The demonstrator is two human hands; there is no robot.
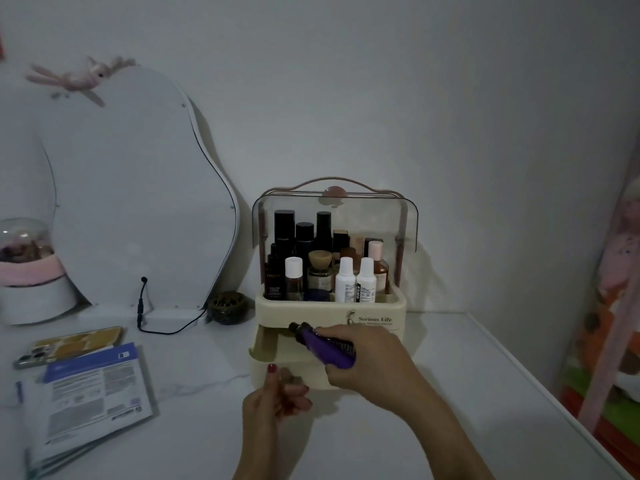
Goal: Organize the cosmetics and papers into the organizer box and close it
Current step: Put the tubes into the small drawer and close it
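A cream organizer box (329,311) stands at the back of the white table, its clear lid (334,216) raised and its top tray packed with several upright bottles (346,278). Its lower drawer (277,355) is pulled out toward me. My right hand (374,362) is shut on a purple tube with a dark cap (323,346), held slanted just above the open drawer. My left hand (277,396) hovers in front of the drawer, fingers loosely curled, holding nothing. A stack of papers (90,400) lies at the front left.
A phone in a yellow case (69,344) lies behind the papers. A curvy mirror (138,202), a snow globe (31,268), a dark round dish (228,306) and a black cable (162,327) line the back. The table's edge (540,386) runs along the right.
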